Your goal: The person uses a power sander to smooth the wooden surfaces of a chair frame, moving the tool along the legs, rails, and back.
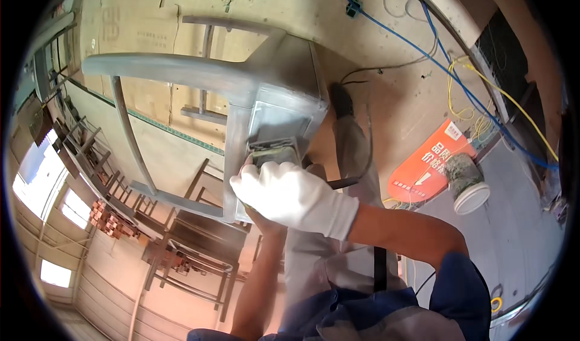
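A grey wooden chair (169, 66) lies tipped in front of me, its long legs and rails pointing left. My right hand (293, 197), in a white glove, is closed over a sander (275, 153) with a boxy body. The sander rests against a flat panel of the chair, and a dark cord (345, 183) runs from it to the right. My left hand (261, 219) is beneath the right one, near the chair's lower edge. Its fingers are mostly hidden by the glove, so I cannot tell what they grip.
Brown wooden chairs (202, 238) stand at the lower left. Blue hose (417, 54) and yellow cord (513, 102) cross the floor at the right. A red-orange sign (417, 168) lies there, beside a dirty white bucket (470, 190). Cardboard sheeting (130, 20) covers the floor at the far left.
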A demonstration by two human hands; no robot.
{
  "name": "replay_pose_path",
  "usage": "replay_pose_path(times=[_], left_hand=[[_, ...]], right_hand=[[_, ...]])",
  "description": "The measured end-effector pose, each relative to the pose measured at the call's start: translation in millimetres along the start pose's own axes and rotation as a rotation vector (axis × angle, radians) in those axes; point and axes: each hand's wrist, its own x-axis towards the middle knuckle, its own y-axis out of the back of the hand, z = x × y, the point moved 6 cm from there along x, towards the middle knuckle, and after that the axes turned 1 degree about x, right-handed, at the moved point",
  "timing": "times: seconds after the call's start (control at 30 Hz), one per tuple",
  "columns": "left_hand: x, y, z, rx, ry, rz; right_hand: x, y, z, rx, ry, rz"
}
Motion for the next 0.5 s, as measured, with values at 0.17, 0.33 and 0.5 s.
replay_pose_path(times=[0.17, 0.33, 0.5], left_hand=[[1, -17, -7, -0.087, 0.011, -0.04], [0, -21, 0, 0.088, 0.119, -0.005], [-14, -14, -13, 0.103, 0.247, 0.079]], right_hand=[[16, 14, 30, 0.09, 0.084, -0.14], [17, 28, 41, 0.141, 0.101, -0.115], [12, 17, 32, 0.147, 0.104, -0.138]])
